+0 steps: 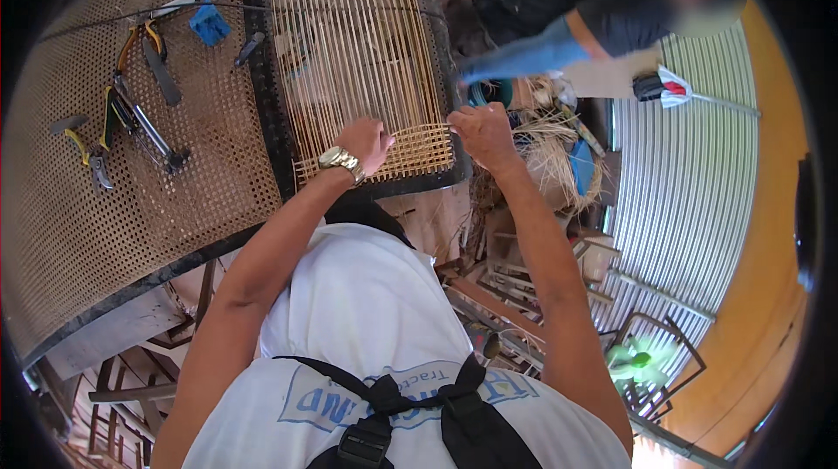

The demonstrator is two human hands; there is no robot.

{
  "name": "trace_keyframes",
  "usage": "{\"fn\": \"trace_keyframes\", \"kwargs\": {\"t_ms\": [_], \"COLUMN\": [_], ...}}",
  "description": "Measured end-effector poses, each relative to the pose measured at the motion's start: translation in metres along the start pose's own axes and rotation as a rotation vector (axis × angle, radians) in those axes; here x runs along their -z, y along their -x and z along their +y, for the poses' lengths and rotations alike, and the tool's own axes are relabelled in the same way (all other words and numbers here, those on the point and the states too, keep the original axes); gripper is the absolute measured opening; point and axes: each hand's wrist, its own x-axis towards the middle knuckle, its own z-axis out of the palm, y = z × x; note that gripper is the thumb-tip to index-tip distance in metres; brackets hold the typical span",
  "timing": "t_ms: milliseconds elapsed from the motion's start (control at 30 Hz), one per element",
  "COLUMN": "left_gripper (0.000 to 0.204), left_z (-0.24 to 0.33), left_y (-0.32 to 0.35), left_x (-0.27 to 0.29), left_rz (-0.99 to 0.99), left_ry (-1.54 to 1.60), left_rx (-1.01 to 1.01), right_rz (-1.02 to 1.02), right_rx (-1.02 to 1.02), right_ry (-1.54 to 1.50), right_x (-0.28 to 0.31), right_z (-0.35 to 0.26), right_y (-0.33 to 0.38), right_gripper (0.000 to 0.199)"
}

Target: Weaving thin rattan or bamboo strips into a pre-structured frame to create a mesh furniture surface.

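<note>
In front of me is a dark-framed panel strung with long pale cane strands (349, 41). A band of woven cane (421, 150) crosses its near end. Over the left part of that band lies my left hand (367, 144), a metal watch on its wrist, its fingers curled together at the strands; whatever they pinch is too small to make out. At the panel's right edge, my right hand (485, 133) is closed, thumb and fingers pinching the end of a thin cane strand beside the dark frame (438, 50). The fingertips partly hide that strand.
Finished cane mesh (205, 137) spreads to the left, with pruning shears (92, 155), pliers (153, 37), a blue piece (209, 24) and several other tools on it. Another person (576, 24) is at the far right. Loose fibres (559, 146) and wooden frames (515, 294) lie at right.
</note>
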Motion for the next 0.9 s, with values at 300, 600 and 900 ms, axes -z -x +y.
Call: {"fn": "trace_keyframes", "kwargs": {"t_ms": [300, 600, 900], "left_gripper": [0.031, 0.019, 0.022], "left_z": [0.003, -0.043, -0.032], "left_y": [0.041, 0.209, 0.194], "left_x": [0.027, 0.108, 0.179], "left_rz": [-0.013, 0.249, 0.352], "left_ry": [0.092, -0.084, -0.169], "left_rx": [0.295, 0.470, 0.248], "right_rz": [-0.418, -0.340, -0.278], "right_rx": [0.068, -0.310, 0.165], "right_ry": [0.237, -0.034, -0.760], "right_x": [0.018, 0.022, 0.018], "right_z": [-0.007, -0.034, -0.244], "right_y": [-0.026, -0.006, -0.095], "right_gripper": [0.016, 0.029, 0.033]}}
